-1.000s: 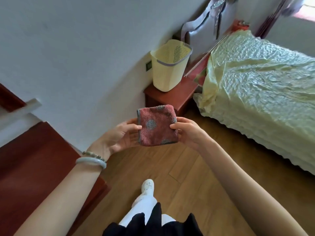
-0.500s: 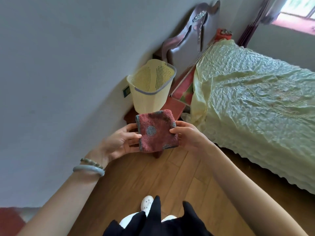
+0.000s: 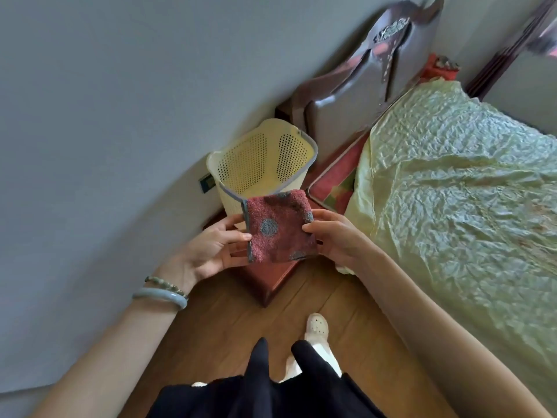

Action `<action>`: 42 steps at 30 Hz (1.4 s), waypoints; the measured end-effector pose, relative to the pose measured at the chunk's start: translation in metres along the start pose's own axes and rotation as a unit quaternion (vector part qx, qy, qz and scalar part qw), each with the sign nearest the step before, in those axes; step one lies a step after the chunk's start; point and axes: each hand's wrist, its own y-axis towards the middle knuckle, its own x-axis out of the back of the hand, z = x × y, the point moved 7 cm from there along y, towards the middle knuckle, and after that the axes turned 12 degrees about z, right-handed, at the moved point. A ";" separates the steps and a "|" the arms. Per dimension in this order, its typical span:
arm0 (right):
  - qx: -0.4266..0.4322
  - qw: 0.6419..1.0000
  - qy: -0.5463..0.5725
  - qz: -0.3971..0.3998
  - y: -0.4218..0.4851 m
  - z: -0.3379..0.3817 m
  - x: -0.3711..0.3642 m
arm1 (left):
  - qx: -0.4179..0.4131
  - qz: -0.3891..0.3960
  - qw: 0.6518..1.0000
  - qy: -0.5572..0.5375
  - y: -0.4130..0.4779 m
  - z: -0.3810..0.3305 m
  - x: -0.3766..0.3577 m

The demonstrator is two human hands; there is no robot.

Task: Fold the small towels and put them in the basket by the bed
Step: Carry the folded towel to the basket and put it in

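A small folded red towel with grey dots [image 3: 278,227] hangs in the air between both hands. My left hand [image 3: 211,248] pinches its left edge, thumb on top and fingers beneath. My right hand [image 3: 334,236] pinches the right edge the same way. Just beyond the towel stands a pale yellow perforated basket [image 3: 262,164] with a grey rim, on a red-brown nightstand [image 3: 271,276] against the wall. The towel's far edge overlaps the basket's near rim in the view. The inside of the basket that shows holds nothing.
A bed with a crinkled pale green cover [image 3: 452,191] fills the right side, its dark carved headboard [image 3: 376,70] behind the basket. A grey wall [image 3: 120,116] runs along the left. Wooden floor [image 3: 241,327] and my white shoe [image 3: 316,325] lie below.
I have walked closer to the nightstand; the basket now looms larger and sits right behind the towel. Both hands keep the same hold on the folded towel.
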 end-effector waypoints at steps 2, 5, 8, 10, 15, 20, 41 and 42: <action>-0.005 1.000 -0.018 0.018 0.019 0.026 0.024 | -0.017 -0.017 0.999 -0.022 0.030 -0.007 -0.006; -0.019 0.998 -0.039 0.047 0.047 0.063 0.056 | -0.047 -0.042 0.997 -0.046 0.071 -0.020 -0.017; -0.043 0.994 -0.069 0.070 0.075 0.091 0.082 | -0.082 -0.072 0.991 -0.073 0.101 -0.030 -0.023; -0.065 0.991 -0.079 0.090 0.095 0.105 0.092 | -0.095 -0.091 0.987 -0.097 0.115 -0.035 -0.025; -0.109 0.979 -0.101 0.140 0.147 0.117 0.103 | -0.104 -0.146 0.975 -0.135 0.139 -0.048 -0.011; -0.127 0.970 -0.128 0.161 0.201 0.125 0.105 | -0.091 -0.194 0.964 -0.156 0.161 -0.063 0.019; -0.335 0.872 -0.314 0.171 0.431 0.065 0.126 | 0.041 -0.375 0.915 -0.141 0.284 -0.060 0.178; -0.337 0.870 -0.321 0.164 0.444 0.058 0.130 | 0.045 -0.379 0.917 -0.116 0.293 -0.056 0.185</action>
